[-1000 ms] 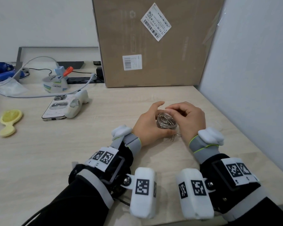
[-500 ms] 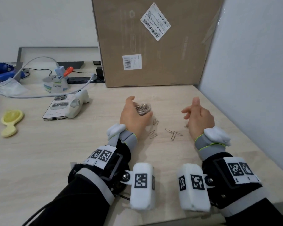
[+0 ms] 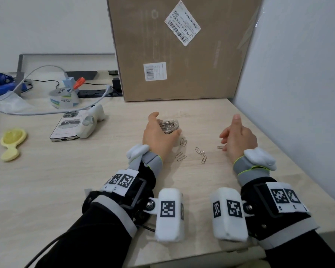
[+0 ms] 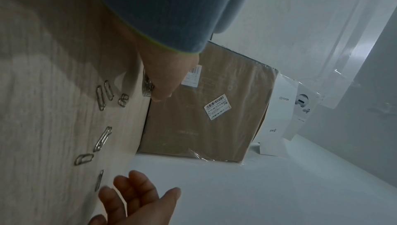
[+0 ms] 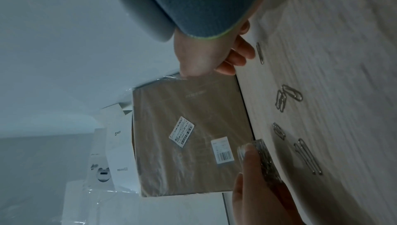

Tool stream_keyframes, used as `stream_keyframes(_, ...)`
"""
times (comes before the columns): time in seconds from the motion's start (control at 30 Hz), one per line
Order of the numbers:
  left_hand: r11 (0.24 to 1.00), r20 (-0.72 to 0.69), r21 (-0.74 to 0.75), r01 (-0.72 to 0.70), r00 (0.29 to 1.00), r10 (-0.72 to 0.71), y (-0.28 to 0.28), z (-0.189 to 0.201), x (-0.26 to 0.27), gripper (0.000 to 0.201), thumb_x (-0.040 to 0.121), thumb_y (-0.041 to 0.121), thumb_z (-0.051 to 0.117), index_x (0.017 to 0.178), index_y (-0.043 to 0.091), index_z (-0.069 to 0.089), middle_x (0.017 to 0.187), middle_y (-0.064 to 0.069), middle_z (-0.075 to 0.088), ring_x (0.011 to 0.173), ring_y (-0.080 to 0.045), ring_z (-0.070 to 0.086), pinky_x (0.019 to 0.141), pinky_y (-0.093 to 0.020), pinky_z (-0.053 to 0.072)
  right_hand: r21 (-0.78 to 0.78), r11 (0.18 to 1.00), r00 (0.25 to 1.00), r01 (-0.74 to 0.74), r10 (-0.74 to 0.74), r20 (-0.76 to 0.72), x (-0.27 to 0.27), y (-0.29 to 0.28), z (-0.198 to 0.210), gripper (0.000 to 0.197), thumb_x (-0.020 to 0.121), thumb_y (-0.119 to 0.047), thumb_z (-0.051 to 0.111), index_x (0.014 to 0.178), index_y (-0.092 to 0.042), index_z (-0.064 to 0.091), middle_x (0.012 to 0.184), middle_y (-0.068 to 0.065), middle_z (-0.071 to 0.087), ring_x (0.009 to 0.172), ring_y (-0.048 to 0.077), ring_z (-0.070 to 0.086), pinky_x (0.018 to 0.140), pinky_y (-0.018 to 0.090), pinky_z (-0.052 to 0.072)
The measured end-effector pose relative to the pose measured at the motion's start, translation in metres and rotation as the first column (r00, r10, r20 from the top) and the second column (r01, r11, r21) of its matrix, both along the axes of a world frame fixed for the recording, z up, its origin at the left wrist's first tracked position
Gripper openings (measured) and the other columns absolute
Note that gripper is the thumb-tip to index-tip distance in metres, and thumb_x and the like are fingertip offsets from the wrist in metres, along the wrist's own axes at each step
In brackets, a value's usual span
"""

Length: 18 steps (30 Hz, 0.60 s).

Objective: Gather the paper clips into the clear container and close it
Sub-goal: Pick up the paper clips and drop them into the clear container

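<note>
A small clear container (image 3: 170, 124) packed with metal paper clips stands on the pale wooden table (image 3: 46, 190), left of centre. My left hand (image 3: 163, 128) grips it from the left, fingers behind it and thumb in front. I cannot tell whether a lid is on it. Several loose paper clips (image 3: 199, 151) lie on the table between my hands, one clip (image 3: 219, 147) just beside my right fingertips. My right hand (image 3: 230, 128) hovers to the right, thumb up, fingers relaxed and holding nothing. The right wrist view shows the container (image 5: 265, 157) and the loose clips (image 5: 287, 96).
A large cardboard box (image 3: 182, 51) stands upright at the table's back edge. A grey wall (image 3: 298, 93) closes the right side. To the left lie a phone (image 3: 66, 128), a white gadget (image 3: 91, 120), a yellow brush (image 3: 12, 144), a tape roll (image 3: 64, 99) and cables.
A second ago both hands were together on the container at the centre. My left hand has since carried it left and farther away; my right hand let go and drew off right, uncovering the loose clips.
</note>
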<state>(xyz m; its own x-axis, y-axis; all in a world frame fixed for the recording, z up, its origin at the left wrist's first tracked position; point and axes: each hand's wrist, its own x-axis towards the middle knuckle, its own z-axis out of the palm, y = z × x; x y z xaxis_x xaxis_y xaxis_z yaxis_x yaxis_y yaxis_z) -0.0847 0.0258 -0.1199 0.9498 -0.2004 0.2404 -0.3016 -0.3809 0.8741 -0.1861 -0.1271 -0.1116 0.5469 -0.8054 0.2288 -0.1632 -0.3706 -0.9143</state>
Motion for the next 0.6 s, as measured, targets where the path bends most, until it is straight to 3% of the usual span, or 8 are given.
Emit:
stream_keyframes(0.1,1.0,-0.007,-0.001,0.005,1.0,-0.005,-0.001,-0.001,0.0,0.077,0.076,0.031,0.074,0.139,0.019,0.033,0.119,0.001,0.056,0.109,-0.02,0.056,0.085,-0.024,0.038,-0.04,0.999,0.997,0.022,-0.025,-0.076,-0.002,-0.002,0.0,0.07,0.096,-0.054,0.016,0.066,-0.013,0.063,0.072,0.007,0.066,0.075,0.031,0.061,0.074,0.033,0.042)
stream_keyframes(0.27,1.0,-0.011,0.005,0.009,1.0,-0.009,-0.002,-0.002,0.001,0.078,0.075,0.032,0.075,0.139,0.019,0.033,0.119,0.0,0.057,0.109,-0.02,0.056,0.085,-0.024,0.038,0.065,0.998,0.996,-0.015,0.021,-0.092,0.007,-0.004,-0.008,0.068,0.094,-0.056,0.022,0.06,-0.013,0.063,0.069,0.007,0.067,0.071,0.027,0.064,0.08,0.037,0.05)
stream_keyframes(0.37,1.0,-0.015,0.0,0.012,1.0,-0.012,-0.003,-0.002,0.001,0.079,0.074,0.033,0.075,0.139,0.019,0.032,0.119,0.0,0.057,0.109,-0.021,0.056,0.085,-0.024,0.038,0.122,0.977,0.981,-0.173,0.182,-0.068,0.017,0.005,-0.014,0.065,0.096,-0.052,0.026,0.065,-0.011,0.066,0.064,0.005,0.066,0.062,0.02,0.061,0.066,0.03,0.049)
stream_keyframes(0.5,1.0,-0.006,-0.009,0.009,1.0,-0.009,-0.002,-0.001,-0.001,0.079,0.075,0.033,0.074,0.139,0.019,0.031,0.117,0.001,0.057,0.108,-0.019,0.056,0.084,-0.023,0.038,0.26,0.895,0.928,-0.364,0.373,0.014,0.021,0.016,-0.01,0.058,0.099,-0.045,0.027,0.072,-0.011,0.064,0.08,0.011,0.068,0.062,0.018,0.062,0.052,0.021,0.045)
stream_keyframes(0.6,1.0,0.001,-0.014,0.001,1.0,-0.001,-0.001,0.001,-0.001,0.078,0.075,0.032,0.074,0.14,0.019,0.032,0.116,0.001,0.056,0.108,-0.019,0.056,0.083,-0.023,0.037,0.143,0.946,0.957,-0.29,0.29,0.018,0.012,0.014,-0.004,0.048,0.098,-0.043,0.033,0.076,-0.015,0.065,0.082,0.001,0.069,0.057,0.013,0.059,0.044,0.012,0.038)
